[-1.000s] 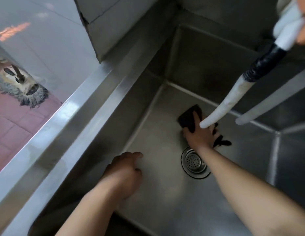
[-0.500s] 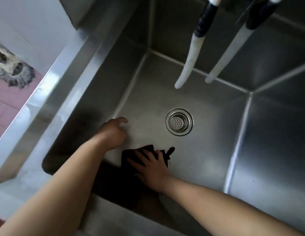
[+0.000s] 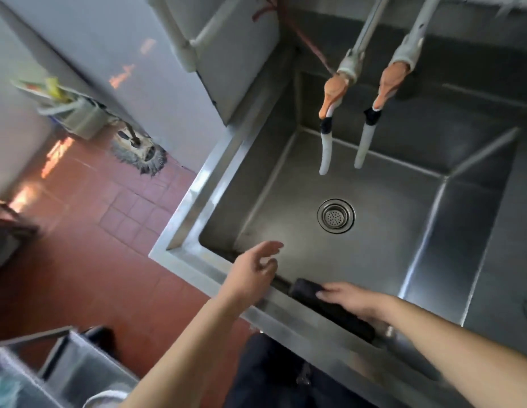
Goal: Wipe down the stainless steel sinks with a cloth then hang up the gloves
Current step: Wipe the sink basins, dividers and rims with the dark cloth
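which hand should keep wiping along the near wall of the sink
Right. The right hand already presses the dark cloth flat against the sink's near wall. The left hand hovers open above the near rim, holding nothing.

Dark cloth (image 3: 330,307) against sink's (image 3: 374,260) near wall

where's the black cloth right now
In the head view the black cloth lies against the sink's near inside wall, just under the front rim, beneath the fingers of the right hand and right of the left hand.
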Demonstrator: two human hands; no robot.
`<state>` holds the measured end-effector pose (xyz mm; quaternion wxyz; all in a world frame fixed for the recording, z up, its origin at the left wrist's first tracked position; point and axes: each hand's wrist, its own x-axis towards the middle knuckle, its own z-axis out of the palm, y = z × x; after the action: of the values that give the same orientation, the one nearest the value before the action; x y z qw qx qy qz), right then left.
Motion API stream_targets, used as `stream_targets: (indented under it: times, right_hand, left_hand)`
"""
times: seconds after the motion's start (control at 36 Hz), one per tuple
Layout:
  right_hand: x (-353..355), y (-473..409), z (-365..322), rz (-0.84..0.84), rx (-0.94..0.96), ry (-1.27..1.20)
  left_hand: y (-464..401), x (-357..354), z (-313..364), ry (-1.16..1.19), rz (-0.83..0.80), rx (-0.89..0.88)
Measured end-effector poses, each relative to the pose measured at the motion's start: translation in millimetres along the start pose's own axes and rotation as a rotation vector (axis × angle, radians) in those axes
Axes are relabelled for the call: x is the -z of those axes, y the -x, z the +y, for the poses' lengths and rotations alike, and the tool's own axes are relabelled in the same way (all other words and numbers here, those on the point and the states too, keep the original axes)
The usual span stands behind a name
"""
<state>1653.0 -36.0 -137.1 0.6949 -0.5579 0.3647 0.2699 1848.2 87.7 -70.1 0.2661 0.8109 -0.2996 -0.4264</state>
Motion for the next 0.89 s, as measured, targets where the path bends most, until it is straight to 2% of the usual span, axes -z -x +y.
stream_targets:
  times: [0.08, 0.14, 0.36, 0.44, 0.5, 0.58, 0.64, 0.78, 0.89]
  right_hand:
    - [4, 39, -22, -0.060, 0.032, -0.195]
    - [6, 64, -39, -0.090, 0.095, -0.203]
    - [-3, 113, -99, -0.156, 0.247, -0.353]
    - [-10, 113, -108, -0.174, 0.290, -0.423]
    - [-20, 109, -110, -0.108, 0.305, -0.302]
    - [-43, 96, -115, 0.168, 0.271, -0.154]
    - [-59, 85, -122, 0.292, 0.261, -0.092]
    - [-88, 49, -147, 0.400, 0.264, 0.103]
    - [-98, 19, -171, 0.482, 0.245, 0.242]
  left_hand:
    - [33, 2, 10, -0.121, -0.036, -0.084]
    - [46, 8, 17, -0.175, -0.091, -0.164]
    - [45, 64, 65, -0.144, -0.201, -0.265]
    - [37, 86, 70, -0.100, -0.254, -0.245]
    - [33, 97, 65, -0.065, -0.262, -0.213]
    - [27, 116, 44, 0.035, -0.261, -0.126]
    - [26, 129, 25, 0.114, -0.268, -0.074]
    - [23, 159, -18, 0.380, -0.341, 0.075]
    - [8, 187, -36, 0.385, -0.366, 0.043]
